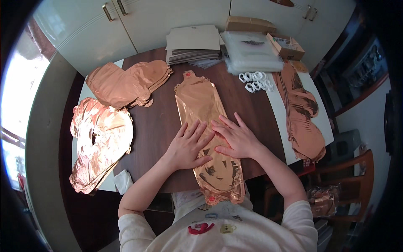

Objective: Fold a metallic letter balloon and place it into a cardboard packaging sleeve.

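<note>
A long flat rose-gold foil balloon (197,98) lies lengthwise down the middle of the dark wooden table, its near end reaching the table's front edge by my lap. Both my hands press flat on its middle, close beside each other. My left hand (191,145) has its fingers spread over the foil's left side. On the right side rests my right hand (236,136), fingers also apart. Neither hand grips anything. Small red marks show at the balloon's far and near ends. Part of its surface is hidden beneath my hands.
Stacks of flat foil balloons lie at the far left (128,82), near left (105,138) and right (300,113). Behind stand a pile of cards (194,40), clear plastic bags (254,52), white ribbon coils (257,80) and a small open box (286,45). A wooden chair (348,180) stands at right.
</note>
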The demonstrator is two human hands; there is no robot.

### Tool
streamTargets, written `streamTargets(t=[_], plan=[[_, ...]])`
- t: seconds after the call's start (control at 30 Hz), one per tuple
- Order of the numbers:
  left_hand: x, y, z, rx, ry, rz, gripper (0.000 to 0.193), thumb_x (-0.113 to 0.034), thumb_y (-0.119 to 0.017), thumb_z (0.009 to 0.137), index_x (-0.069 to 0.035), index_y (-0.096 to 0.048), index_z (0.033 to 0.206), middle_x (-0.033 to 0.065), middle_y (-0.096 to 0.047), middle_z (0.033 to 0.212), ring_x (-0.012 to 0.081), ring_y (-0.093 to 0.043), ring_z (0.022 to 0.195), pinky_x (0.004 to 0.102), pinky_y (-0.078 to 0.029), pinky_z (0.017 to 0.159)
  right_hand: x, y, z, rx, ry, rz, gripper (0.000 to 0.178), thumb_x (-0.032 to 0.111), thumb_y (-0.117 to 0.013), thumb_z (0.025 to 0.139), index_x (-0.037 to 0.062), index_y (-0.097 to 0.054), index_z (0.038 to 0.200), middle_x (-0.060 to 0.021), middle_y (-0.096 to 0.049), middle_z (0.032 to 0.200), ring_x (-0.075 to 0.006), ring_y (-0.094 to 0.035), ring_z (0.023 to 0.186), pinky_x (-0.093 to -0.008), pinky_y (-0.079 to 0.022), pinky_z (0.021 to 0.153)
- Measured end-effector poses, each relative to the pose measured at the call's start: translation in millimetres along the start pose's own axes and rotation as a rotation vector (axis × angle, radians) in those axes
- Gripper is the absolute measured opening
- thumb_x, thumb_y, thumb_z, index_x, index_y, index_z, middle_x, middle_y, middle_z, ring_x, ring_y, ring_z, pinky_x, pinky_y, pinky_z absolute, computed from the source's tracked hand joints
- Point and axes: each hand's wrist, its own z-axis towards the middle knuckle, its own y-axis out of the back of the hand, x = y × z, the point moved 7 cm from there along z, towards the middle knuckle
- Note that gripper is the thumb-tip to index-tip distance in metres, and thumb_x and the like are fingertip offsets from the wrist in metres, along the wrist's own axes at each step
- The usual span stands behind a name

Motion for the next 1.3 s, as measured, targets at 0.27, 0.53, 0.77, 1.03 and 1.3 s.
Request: streamTargets(t=[0.27, 0.53, 0.77, 1.03, 1.3], plan=[[-2.4, -0.6, 0.4, 0.012, 0.005, 0.005, 0.072, -0.061, -0.048, 0.084, -0.017, -0.039, 0.140, 0.0190, -0.035, 0.145, 0.0370, -0.029, 0.136, 0.0536, -0.022, 0.109, -25.1, -2.2, 12.3, -0.060, -0.028, 0.081, 0.063, 0.041, -0.057, 0.088, 0.0056, -0.034, 0.135, -0.0117, -0.043, 0.139, -0.0247, -0.038, 0.132, -0.0561, -0.015, 0.111], [-0.5, -0.5, -0.3, 0.028, 0.013, 0.002, 0.072, -0.061, -0.046, 0.084, -0.017, -0.040, 0.140, 0.0190, -0.034, 0.145, 0.0366, -0.028, 0.137, 0.0529, -0.020, 0.110, -62.7, 2.0, 47.7, -0.155, -0.073, 0.158, 0.050, 0.033, -0.053, 0.091, 0.0090, -0.037, 0.132, -0.0119, -0.048, 0.135, -0.0245, -0.044, 0.127, -0.0552, -0.018, 0.110], [0.4, -1.3, 0.4, 0.031, 0.013, 0.002, 0.072, -0.061, -0.046, 0.084, -0.016, -0.039, 0.140, 0.0190, -0.032, 0.146, 0.0365, -0.027, 0.137, 0.0531, -0.020, 0.110, -77.4, 1.2, 76.0, -0.104, -0.082, 0.114, 0.049, 0.027, -0.050, 0.093, 0.0089, -0.035, 0.136, -0.0118, -0.049, 0.134, -0.0254, -0.043, 0.127, -0.0545, -0.018, 0.111], [-2.3, -1.7, 0.5, 0.038, 0.016, 0.008, 0.075, -0.064, -0.045, 0.084, -0.015, -0.038, 0.141, 0.0190, -0.033, 0.145, 0.0367, -0.024, 0.138, 0.0524, -0.016, 0.111, -95.8, 7.7, 82.0, -0.296, -0.109, 0.372, 0.042, 0.020, -0.046, 0.093, 0.0095, -0.042, 0.133, -0.0110, -0.052, 0.131, -0.0267, -0.046, 0.125, -0.0526, -0.020, 0.111], [-0.7, -2.1, -1.0, 0.033, 0.026, 0.010, 0.074, -0.063, -0.046, 0.084, -0.017, -0.038, 0.141, 0.0181, -0.034, 0.145, 0.0358, -0.026, 0.138, 0.0523, -0.018, 0.111, -63.4, 11.8, 37.2, -0.304, -0.107, 0.118, 0.029, 0.022, -0.052, 0.090, 0.0080, -0.064, 0.112, -0.0074, -0.059, 0.124, -0.0237, -0.049, 0.123, -0.0498, -0.027, 0.109]])
